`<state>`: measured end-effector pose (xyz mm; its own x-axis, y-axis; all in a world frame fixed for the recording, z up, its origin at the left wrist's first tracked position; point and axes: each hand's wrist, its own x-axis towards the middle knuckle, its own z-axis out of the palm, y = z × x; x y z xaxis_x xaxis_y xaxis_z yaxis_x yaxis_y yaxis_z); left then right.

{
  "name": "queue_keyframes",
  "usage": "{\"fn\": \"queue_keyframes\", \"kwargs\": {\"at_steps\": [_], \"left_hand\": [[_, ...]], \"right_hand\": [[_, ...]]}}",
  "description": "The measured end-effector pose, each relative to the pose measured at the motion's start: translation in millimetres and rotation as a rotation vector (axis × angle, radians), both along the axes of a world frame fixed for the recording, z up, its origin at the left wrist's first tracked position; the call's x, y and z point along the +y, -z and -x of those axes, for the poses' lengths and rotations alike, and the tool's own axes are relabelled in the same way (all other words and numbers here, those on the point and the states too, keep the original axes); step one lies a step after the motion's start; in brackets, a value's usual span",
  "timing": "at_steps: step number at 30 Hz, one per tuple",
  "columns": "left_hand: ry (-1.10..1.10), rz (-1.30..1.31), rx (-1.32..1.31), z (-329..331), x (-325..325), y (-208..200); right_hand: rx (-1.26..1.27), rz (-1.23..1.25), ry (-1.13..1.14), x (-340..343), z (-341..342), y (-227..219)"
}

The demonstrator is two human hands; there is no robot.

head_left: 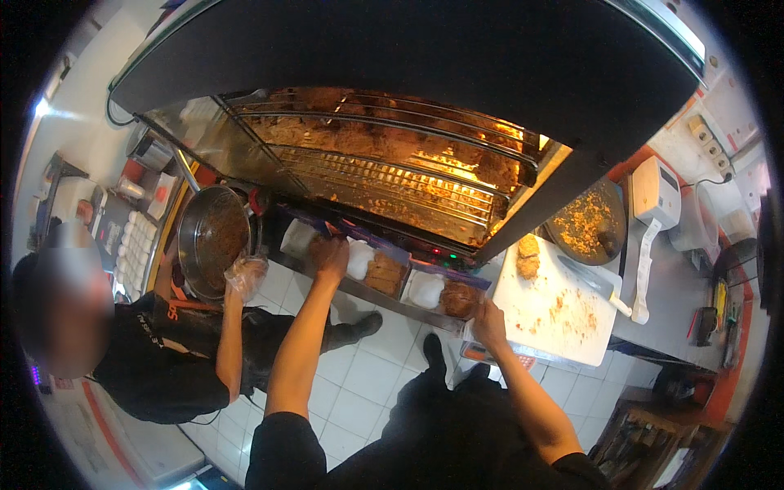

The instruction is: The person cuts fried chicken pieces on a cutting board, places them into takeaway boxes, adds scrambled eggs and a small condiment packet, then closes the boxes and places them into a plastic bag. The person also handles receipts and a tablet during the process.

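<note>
Below the lit display cabinet, a row of open food boxes stands along its front edge. In the rightmost box (418, 315) are white rice (425, 289) and a brown fried piece (461, 299). The middle box (385, 300) holds rice and a flat, brown breaded piece (384, 273). My left hand (329, 256) is over the left box (299, 238), its fingers curled down; what they hold, if anything, is hidden. My right hand (490, 327) grips the right end of the rightmost box, fingers closed at its corner.
Right: a white cutting board (563, 320) with a fried piece (527, 258), a knife (600, 292) and crumbs; beyond, a dark pan of crumbs (585, 224) and a white device (656, 192). Left: a co-worker's gloved hand (246, 276) at a deep pan (214, 238). The cabinet (408, 49) overhangs the boxes.
</note>
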<state>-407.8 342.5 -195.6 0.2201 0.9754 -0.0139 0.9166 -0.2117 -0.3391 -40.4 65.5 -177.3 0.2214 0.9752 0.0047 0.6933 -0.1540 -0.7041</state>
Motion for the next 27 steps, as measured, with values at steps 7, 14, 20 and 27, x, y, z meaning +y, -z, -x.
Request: {"fn": "queue_keyframes", "kwargs": {"at_steps": [7,14,20,27], "left_hand": [[0.149,0.092,-0.527,-42.3,-68.1,-89.0],[0.184,0.141,-0.430,-149.0,-167.2,-163.3],[0.245,0.077,-0.342,-312.6,-298.3,-212.7],[0.660,-0.056,-0.461,-549.7,-390.4,-199.6]], "right_hand": [[0.279,0.121,0.192,-76.3,-73.1,-27.3],[0.421,0.138,0.197,-222.2,-192.6,-26.0],[0.408,0.090,0.418,-397.8,-310.4,-16.8],[0.583,-0.096,0.708,-621.0,-468.2,-54.8]]}}
